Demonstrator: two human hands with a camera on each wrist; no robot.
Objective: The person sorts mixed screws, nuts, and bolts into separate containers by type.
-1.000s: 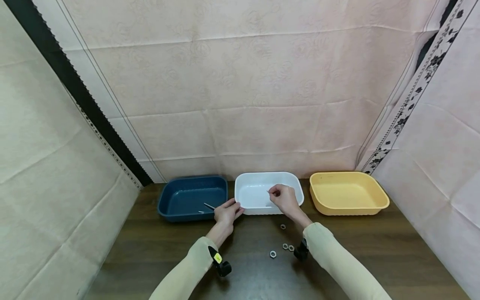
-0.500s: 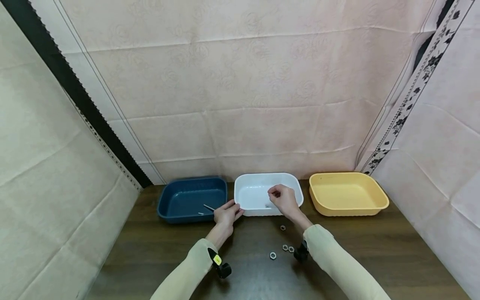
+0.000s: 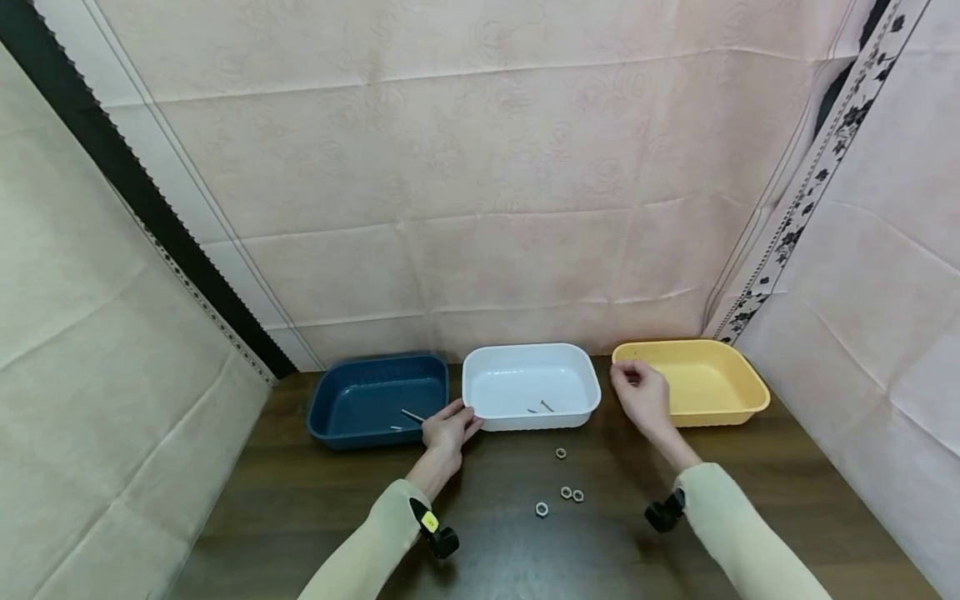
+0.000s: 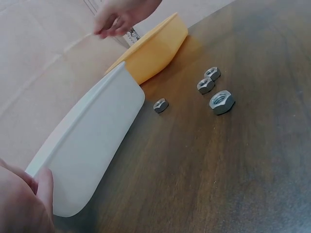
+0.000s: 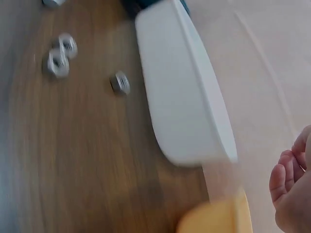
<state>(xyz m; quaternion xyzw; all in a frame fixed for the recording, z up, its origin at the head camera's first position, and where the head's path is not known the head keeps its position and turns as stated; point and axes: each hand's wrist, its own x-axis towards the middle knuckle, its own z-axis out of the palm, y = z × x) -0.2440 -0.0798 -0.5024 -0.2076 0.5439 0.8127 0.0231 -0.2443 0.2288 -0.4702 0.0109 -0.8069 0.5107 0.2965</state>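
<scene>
My left hand [image 3: 444, 433] holds the near left corner of the white basin [image 3: 495, 422], thumb on its outer wall in the left wrist view. Two small thin screws or nails [image 3: 547, 406] lie on that basin's floor. The right hand [image 3: 643, 396] is over the left end of the yellow basin [image 3: 712, 418], fingers bent and tips close together. Whether something small is between those fingers I cannot tell. Inside the blue basin [image 3: 352, 439], beside my left fingers, lies a longer thin metal piece [image 3: 412, 415], with a shorter one [image 3: 396, 427] near it.
Several hex nuts lie on the brown wooden table [image 3: 487, 533]: a single nut [image 3: 561, 453] in front of the white basin, a pair [image 3: 572, 494] nearer me, and a larger nut [image 3: 542, 509]. Pale cloth [image 3: 480, 183] hangs behind the row of basins.
My right hand has moved right, from over the white basin to the yellow one. A thin metal piece has dropped into the white basin. The left hand keeps its place.
</scene>
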